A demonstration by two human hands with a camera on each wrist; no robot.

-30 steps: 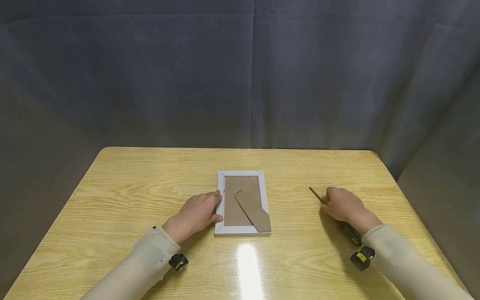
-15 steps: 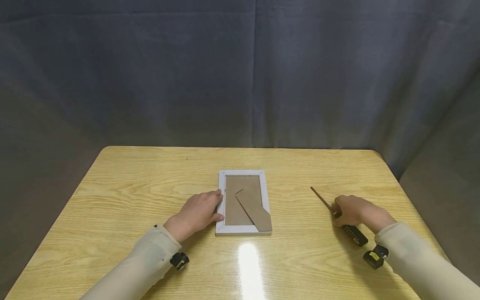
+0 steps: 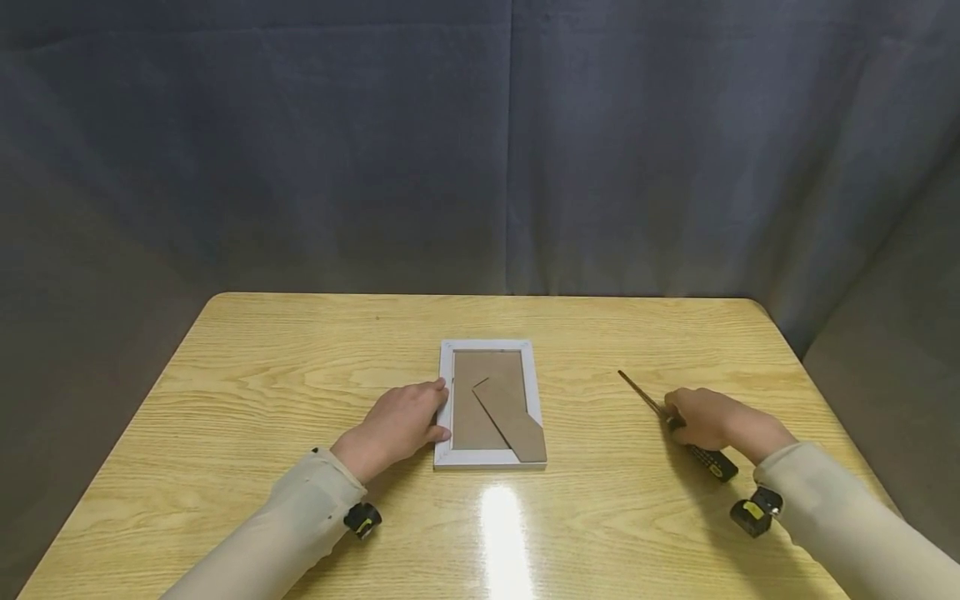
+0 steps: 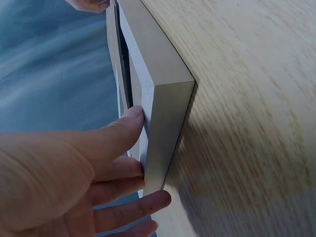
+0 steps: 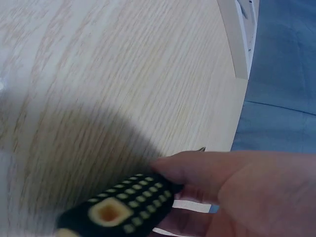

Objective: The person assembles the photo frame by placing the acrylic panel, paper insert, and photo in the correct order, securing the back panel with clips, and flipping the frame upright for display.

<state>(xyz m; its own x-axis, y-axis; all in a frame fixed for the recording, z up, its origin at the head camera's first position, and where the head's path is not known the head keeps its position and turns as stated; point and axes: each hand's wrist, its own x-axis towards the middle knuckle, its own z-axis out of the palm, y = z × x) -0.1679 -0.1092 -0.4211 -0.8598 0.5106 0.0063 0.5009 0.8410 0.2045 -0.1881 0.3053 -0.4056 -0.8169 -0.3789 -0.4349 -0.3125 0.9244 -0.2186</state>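
A white-edged picture frame (image 3: 445, 417) lies face down in the middle of the table, its brown backing board and folded stand leg uppermost. My left hand (image 3: 395, 427) rests at its left side. In the left wrist view, the thumb (image 4: 129, 123) touches the frame's border (image 4: 168, 111) and the extended fingers reach along its side. To the right, my right hand (image 3: 707, 417) pinches what looks like a screwdriver (image 3: 714, 463) near the front of its handle. Light dots and a hole mark the black handle (image 5: 140, 200); the thin shaft points away to the left.
Wood-grain table (image 3: 300, 358) underneath, with a bright light reflection near its front. Dark grey curtains (image 3: 360, 167) stand behind it and on both sides. Each wrist wears a small black strap-on device (image 3: 362, 520) over a beige sleeve.
My right hand has slid back from the screwdriver's shaft to its handle, moving rightward and nearer. Since half a second ago the tool has shifted slightly. My left hand stays at the frame.
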